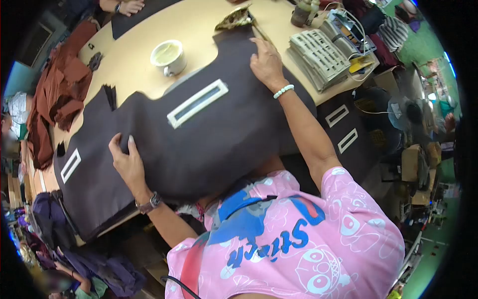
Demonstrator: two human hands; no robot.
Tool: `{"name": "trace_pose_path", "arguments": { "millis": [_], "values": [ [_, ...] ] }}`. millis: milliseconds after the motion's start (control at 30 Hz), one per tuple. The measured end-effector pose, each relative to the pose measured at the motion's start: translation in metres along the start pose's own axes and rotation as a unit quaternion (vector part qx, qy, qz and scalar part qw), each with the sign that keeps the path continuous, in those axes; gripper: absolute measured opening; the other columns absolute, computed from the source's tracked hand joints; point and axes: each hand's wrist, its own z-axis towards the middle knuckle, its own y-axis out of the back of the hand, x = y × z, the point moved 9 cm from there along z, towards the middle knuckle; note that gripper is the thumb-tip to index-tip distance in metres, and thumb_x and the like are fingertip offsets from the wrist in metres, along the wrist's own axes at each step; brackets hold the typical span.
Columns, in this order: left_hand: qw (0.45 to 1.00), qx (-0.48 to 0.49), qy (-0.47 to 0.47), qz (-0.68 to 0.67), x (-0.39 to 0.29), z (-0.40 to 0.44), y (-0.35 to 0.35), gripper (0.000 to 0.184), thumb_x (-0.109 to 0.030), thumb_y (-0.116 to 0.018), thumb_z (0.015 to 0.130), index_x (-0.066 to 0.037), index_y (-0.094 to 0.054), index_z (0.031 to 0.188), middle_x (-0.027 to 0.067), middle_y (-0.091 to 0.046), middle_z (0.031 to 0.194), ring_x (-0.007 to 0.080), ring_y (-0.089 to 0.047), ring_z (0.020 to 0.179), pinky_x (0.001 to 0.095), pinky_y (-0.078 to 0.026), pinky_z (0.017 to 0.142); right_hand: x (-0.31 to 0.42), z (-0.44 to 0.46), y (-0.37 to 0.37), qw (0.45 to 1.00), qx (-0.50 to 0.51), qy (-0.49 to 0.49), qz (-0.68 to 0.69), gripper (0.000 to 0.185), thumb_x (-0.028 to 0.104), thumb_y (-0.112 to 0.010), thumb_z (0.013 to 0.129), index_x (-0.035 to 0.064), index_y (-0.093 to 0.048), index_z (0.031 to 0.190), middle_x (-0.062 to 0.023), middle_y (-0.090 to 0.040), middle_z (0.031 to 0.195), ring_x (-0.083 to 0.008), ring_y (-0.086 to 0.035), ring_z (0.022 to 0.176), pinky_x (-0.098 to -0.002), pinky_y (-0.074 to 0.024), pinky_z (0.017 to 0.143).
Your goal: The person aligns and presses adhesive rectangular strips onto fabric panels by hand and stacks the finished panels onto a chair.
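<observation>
A large dark fabric panel (199,149) spreads over the table and hangs past its near edge toward my body. A pale rectangular frame (198,103) lies on its middle, and a similar pale frame (70,166) sits near its left end. My left hand (128,167), with a watch at the wrist, rests on the cloth left of centre, thumb and forefinger apart beside a slight fold. Near the panel's far right edge, my right hand (267,64) lies on the cloth with fingers loosely extended. A beaded bracelet circles that wrist.
A white mug (168,57) stands beyond the panel. Stacked pale slotted pieces (318,57) occupy the table's right side. Reddish-brown cloth (59,99) drapes over the left edge. Across the table, another person's hand (132,7) rests by a dark cloth piece (142,17).
</observation>
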Motion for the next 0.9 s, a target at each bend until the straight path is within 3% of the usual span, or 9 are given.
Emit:
{"name": "trace_pose_path", "arguments": {
  "millis": [233,333,433,467,567,733,800,833,900],
  "values": [
    [0.975,0.094,-0.152,-0.129,-0.012,0.012,-0.021,0.049,0.003,-0.049,0.084,0.001,-0.042,0.133,0.0152,-0.057,0.119,0.0207,-0.055,0.107,0.0313,-0.041,0.091,-0.045,0.011,-0.018,0.973,0.008,-0.067,-0.221,0.049,0.013,-0.064,0.076,0.0076,-0.046,0.122,-0.0145,-0.063,0.097,-0.0323,-0.057,0.096,-0.0441,-0.0409,0.084],
    [0.965,0.230,-0.033,-0.120,0.002,0.015,-0.034,0.046,0.007,-0.046,0.083,0.002,-0.048,0.129,0.0106,-0.059,0.118,0.0121,-0.057,0.098,0.0224,-0.042,0.085,-0.050,0.015,-0.021,0.977,0.043,-0.103,-0.184,0.044,0.009,-0.061,0.076,0.0073,-0.050,0.118,-0.0138,-0.065,0.088,-0.0306,-0.059,0.091,-0.0437,-0.0405,0.084],
    [0.961,0.180,-0.005,-0.210,-0.008,0.019,-0.027,0.041,0.007,-0.047,0.084,0.002,-0.053,0.124,0.0035,-0.061,0.108,0.0041,-0.053,0.081,0.0161,-0.041,0.073,-0.055,0.017,-0.023,0.981,0.059,-0.104,-0.151,0.032,0.007,-0.055,0.077,0.0060,-0.053,0.109,-0.0141,-0.065,0.087,-0.0322,-0.061,0.084,-0.0439,-0.0407,0.083],
    [0.965,0.133,-0.043,-0.223,-0.005,0.024,-0.023,0.040,0.006,-0.048,0.086,0.000,-0.053,0.125,-0.0009,-0.060,0.097,0.0014,-0.041,0.063,0.0166,-0.035,0.055,-0.059,0.017,-0.019,0.987,0.040,-0.131,-0.087,0.033,0.006,-0.057,0.076,0.0046,-0.052,0.109,-0.0167,-0.063,0.082,-0.0348,-0.062,0.079,-0.0440,-0.0436,0.079],
    [0.965,0.117,0.000,-0.235,-0.002,0.023,-0.009,0.039,0.002,-0.050,0.088,0.003,-0.050,0.126,0.0095,-0.057,0.121,0.0111,-0.055,0.102,0.0207,-0.041,0.089,-0.055,0.019,0.000,0.985,-0.036,-0.125,0.112,0.036,0.006,-0.058,0.075,0.0025,-0.051,0.110,-0.0183,-0.063,0.081,-0.0348,-0.062,0.076,-0.0419,-0.0470,0.074],
    [0.970,0.125,-0.002,-0.207,-0.003,0.017,-0.004,0.046,0.009,-0.045,0.082,0.002,-0.050,0.127,0.0096,-0.055,0.123,0.0134,-0.055,0.103,0.0232,-0.041,0.091,-0.065,0.012,-0.014,0.927,0.166,-0.297,0.160,0.090,0.033,-0.080,0.060,-0.0133,-0.033,0.120,-0.0241,-0.063,0.087,-0.0278,-0.064,0.087,-0.0354,-0.0505,0.077],
    [0.965,0.141,-0.052,-0.216,-0.001,0.019,-0.010,0.049,0.009,-0.043,0.080,0.003,-0.049,0.128,0.0097,-0.054,0.124,0.0142,-0.054,0.105,0.0241,-0.041,0.092,-0.064,0.017,-0.022,0.969,0.131,-0.186,0.094,0.086,0.028,-0.080,0.060,-0.0126,-0.040,0.124,-0.0225,-0.060,0.105,-0.0253,-0.058,0.098,-0.0312,-0.0443,0.089],
    [0.964,0.141,-0.038,-0.223,-0.002,0.018,-0.010,0.049,0.007,-0.043,0.080,0.003,-0.049,0.128,0.0113,-0.053,0.126,0.0165,-0.052,0.109,0.0260,-0.039,0.094,-0.043,0.018,-0.019,0.944,0.182,-0.149,0.232,0.081,0.023,-0.078,0.060,-0.0117,-0.042,0.123,-0.0201,-0.061,0.102,-0.0236,-0.059,0.094,-0.0307,-0.0455,0.087],
    [0.971,0.109,-0.063,-0.205,-0.014,0.015,0.001,0.047,0.004,-0.046,0.083,0.003,-0.047,0.130,0.0141,-0.048,0.131,0.0205,-0.048,0.116,0.0301,-0.035,0.100,-0.055,0.010,-0.033,0.918,0.198,-0.225,0.261,0.065,0.013,-0.073,0.061,-0.0130,-0.045,0.113,-0.0114,-0.063,0.081,-0.0201,-0.059,0.070,-0.0323,-0.0502,0.063]
  ]
}}
